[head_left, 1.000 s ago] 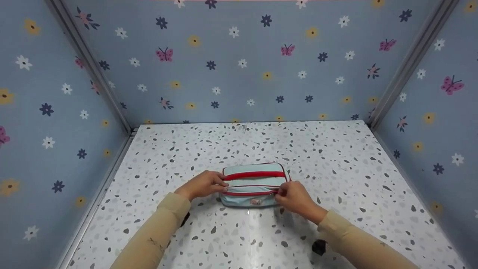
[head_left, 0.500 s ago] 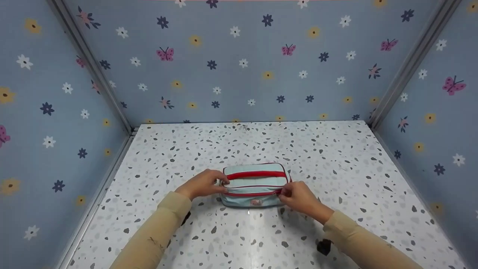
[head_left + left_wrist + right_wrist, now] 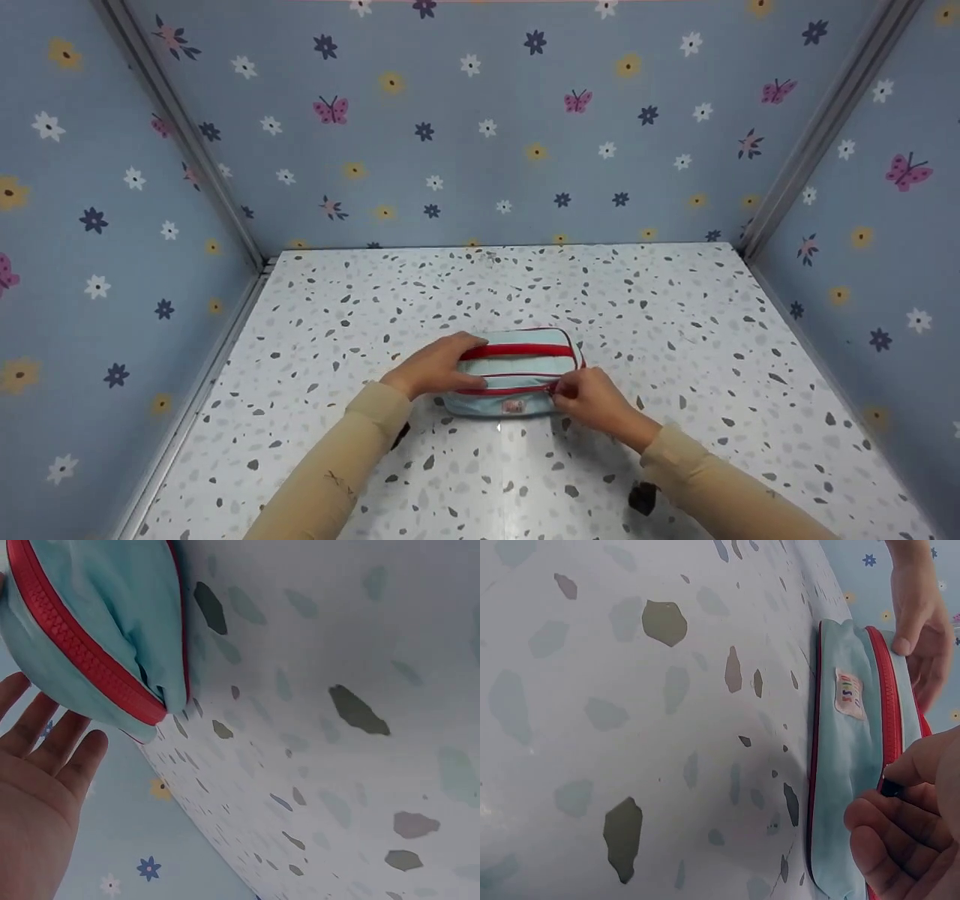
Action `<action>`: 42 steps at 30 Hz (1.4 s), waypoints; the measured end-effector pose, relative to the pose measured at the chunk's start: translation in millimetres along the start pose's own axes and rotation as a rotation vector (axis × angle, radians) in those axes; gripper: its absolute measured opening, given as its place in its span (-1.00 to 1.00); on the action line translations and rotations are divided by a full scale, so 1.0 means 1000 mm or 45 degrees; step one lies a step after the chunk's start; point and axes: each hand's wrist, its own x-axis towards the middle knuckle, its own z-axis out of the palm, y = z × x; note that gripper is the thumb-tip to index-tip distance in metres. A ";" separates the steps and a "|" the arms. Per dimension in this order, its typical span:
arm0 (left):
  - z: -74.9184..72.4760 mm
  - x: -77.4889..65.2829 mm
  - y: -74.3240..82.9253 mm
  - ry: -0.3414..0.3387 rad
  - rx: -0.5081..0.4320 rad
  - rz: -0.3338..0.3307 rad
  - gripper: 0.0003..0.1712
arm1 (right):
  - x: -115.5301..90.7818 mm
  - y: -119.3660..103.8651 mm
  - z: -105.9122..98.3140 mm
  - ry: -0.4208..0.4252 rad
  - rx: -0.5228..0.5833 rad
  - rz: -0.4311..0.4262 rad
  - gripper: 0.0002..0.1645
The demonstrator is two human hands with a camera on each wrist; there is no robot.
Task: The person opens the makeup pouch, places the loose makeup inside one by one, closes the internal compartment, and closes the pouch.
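Observation:
A light blue zippered pouch (image 3: pixel 517 365) with red trim and a red carry strap (image 3: pixel 525 350) lies on the speckled tabletop. My left hand (image 3: pixel 439 366) rests over its left end, with the thumb toward the front seam and the fingers by the strap. In the left wrist view, the fingers of that hand look nearly straight beside the pouch. My right hand (image 3: pixel 596 399) pinches a small black zipper pull (image 3: pixel 891 788) at the front right end of the red zipper (image 3: pixel 889 697). The zipper's teeth look joined along the stretch visible in the right wrist view.
White speckled tabletop (image 3: pixel 480 292) surrounds the pouch. Blue flowered panels (image 3: pixel 480 150) rise behind it and on both sides, with grey metal posts (image 3: pixel 180 127) at the corners. A small printed label (image 3: pixel 849 694) sits on the pouch's front.
My left hand has slid right, from the pouch's left edge to farther over its top. The right hand has shifted slightly right and back, still at the zipper pull. The pouch stays put.

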 end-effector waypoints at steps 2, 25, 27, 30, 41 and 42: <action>0.003 0.005 0.003 -0.019 -0.004 -0.005 -0.06 | 0.000 -0.001 0.002 -0.003 0.007 0.010 -0.84; 0.010 0.023 0.009 -0.023 0.106 0.044 -0.53 | -0.008 0.003 -0.003 0.043 -0.012 0.056 -0.80; 0.011 0.022 0.009 -0.020 0.108 0.042 -0.55 | -0.009 0.004 -0.004 0.043 -0.009 0.071 -0.80; 0.011 0.023 0.008 -0.022 0.104 0.041 -0.55 | -0.011 0.005 -0.008 0.040 -0.002 0.096 -0.80; 0.010 0.024 0.007 -0.011 0.082 0.077 -0.67 | -0.015 0.020 -0.024 0.069 -0.028 0.193 -0.80; 0.010 0.024 0.007 -0.011 0.080 0.083 -0.69 | -0.015 0.022 -0.026 0.075 -0.027 0.207 -0.80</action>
